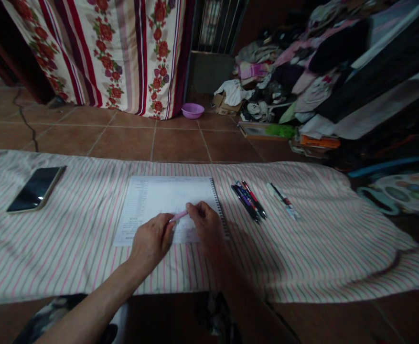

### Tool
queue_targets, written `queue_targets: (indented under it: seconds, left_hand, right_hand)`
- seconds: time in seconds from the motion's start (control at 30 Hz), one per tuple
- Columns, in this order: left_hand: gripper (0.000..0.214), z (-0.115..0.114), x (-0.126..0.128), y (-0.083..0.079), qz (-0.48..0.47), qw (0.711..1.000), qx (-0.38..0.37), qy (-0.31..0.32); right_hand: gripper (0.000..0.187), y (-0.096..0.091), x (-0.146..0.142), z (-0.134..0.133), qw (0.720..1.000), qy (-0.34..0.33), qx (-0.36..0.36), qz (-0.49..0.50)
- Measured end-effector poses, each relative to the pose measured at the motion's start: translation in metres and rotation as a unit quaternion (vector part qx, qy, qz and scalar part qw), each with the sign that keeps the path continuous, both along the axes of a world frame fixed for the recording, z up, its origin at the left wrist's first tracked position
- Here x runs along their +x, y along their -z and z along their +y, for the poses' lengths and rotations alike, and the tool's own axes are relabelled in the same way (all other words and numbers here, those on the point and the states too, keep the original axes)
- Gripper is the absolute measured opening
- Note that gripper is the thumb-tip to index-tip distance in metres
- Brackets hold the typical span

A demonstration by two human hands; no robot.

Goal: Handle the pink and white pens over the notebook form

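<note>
A slim pink pen [179, 216] is held level between my two hands, over the lower part of a spiral-bound notebook [169, 191]. My left hand [153, 235] is closed round the pen's left end. At the other end, the fingertips of my right hand [205, 220] pinch it. Printed text runs down the left side of the notebook's page, and its wire spiral is on the right. My fingers hide both ends of the pen, so I cannot tell whether it has a cap.
Right of the notebook lie several pens [248, 200] in a bunch and a single pen [284, 199] apart. A phone [36, 189] rests at the left on the striped cloth [87, 229]. Beyond are a purple basin [192, 111], a floral curtain [123, 57] and piled clothes [266, 76].
</note>
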State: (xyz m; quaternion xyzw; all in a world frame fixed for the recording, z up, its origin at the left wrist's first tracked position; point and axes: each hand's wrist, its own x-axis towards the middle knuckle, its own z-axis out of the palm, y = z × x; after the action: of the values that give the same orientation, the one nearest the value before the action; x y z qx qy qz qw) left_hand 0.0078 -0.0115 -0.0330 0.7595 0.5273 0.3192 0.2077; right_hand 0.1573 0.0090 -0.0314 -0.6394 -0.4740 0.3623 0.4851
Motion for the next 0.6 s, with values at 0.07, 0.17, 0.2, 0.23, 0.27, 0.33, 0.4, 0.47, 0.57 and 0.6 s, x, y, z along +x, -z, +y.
queue_targets:
  seconds: [0.07,0.17,0.2,0.23,0.27,0.33,0.4,0.47,0.57,0.6]
  left_hand:
    - [0.026,0.001,0.0,0.001,-0.036,0.999,-0.038,-0.011]
    - [0.024,0.002,0.001,0.005,-0.171,0.975,-0.141,-0.018]
    - [0.024,0.002,0.002,0.007,-0.222,0.959,-0.178,-0.018]
    - [0.024,0.002,0.003,0.009,-0.267,0.94,-0.211,-0.016]
    - [0.026,0.003,0.004,0.011,-0.304,0.922,-0.239,-0.012]
    - [0.027,0.003,0.005,0.015,-0.347,0.896,-0.278,-0.003]
    - [0.029,0.003,0.006,0.016,-0.359,0.887,-0.292,-0.001]
    - [0.03,0.002,0.006,0.014,-0.34,0.897,-0.282,-0.004]
    - [0.03,0.001,0.004,0.007,-0.265,0.934,-0.241,-0.005]
    - [0.03,0.0,0.003,0.005,-0.235,0.946,-0.222,-0.007]
  right_hand:
    - [0.037,0.002,0.0,0.002,0.999,-0.015,-0.006,0.039]
    - [0.041,0.003,0.003,0.003,0.987,-0.059,-0.02,0.149]
    - [0.042,0.002,0.004,0.003,0.982,-0.067,-0.024,0.178]
    - [0.041,0.001,0.006,0.002,0.978,-0.071,-0.028,0.196]
    - [0.038,0.0,0.007,0.002,0.976,-0.073,-0.031,0.201]
    - [0.03,-0.003,0.01,0.001,0.979,-0.073,-0.03,0.186]
    - [0.025,-0.006,0.012,0.001,0.983,-0.075,-0.024,0.165]
    - [0.025,-0.008,0.012,0.001,0.986,-0.075,-0.02,0.147]
    - [0.025,-0.009,0.01,0.0,0.992,-0.054,-0.02,0.116]
    - [0.026,-0.009,0.009,-0.001,0.994,-0.044,-0.016,0.104]
